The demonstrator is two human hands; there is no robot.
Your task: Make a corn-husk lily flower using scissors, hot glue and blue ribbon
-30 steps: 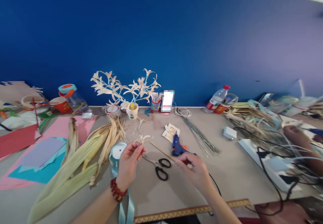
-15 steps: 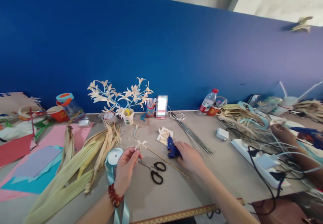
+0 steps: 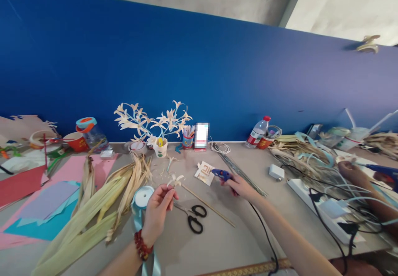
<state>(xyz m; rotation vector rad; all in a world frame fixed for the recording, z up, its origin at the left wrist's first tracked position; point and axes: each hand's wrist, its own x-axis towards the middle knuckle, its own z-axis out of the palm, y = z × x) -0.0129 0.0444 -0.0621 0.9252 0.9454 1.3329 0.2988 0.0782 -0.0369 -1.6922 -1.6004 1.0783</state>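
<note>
My left hand (image 3: 160, 209) pinches a small cream husk flower (image 3: 175, 180) by its base, petals facing up. My right hand (image 3: 238, 185) is wrapped round a blue glue gun (image 3: 221, 174), held above the table with its nozzle to the left; a black cord trails from it toward the front edge. Under the nozzle lies a white patterned card (image 3: 204, 173). Black-handled scissors (image 3: 195, 219) rest beside my left hand, their blades partly hidden by it. A thin wooden stick (image 3: 208, 205) lies slanting between my hands. A roll of light blue ribbon (image 3: 143, 196) sits left of my left wrist.
Corn husks (image 3: 102, 197) and coloured paper (image 3: 49, 203) cover the left. Husk flowers in a paper cup (image 3: 161, 149) stand at the back, near a bundle of wires (image 3: 242, 170). At right are a power strip (image 3: 323, 214), a bottle (image 3: 258, 133) and another person's hand (image 3: 350, 172) near a second glue gun.
My right hand has picked the glue gun up off the table and turned its nozzle leftward. My left hand still holds the flower in about the same place.
</note>
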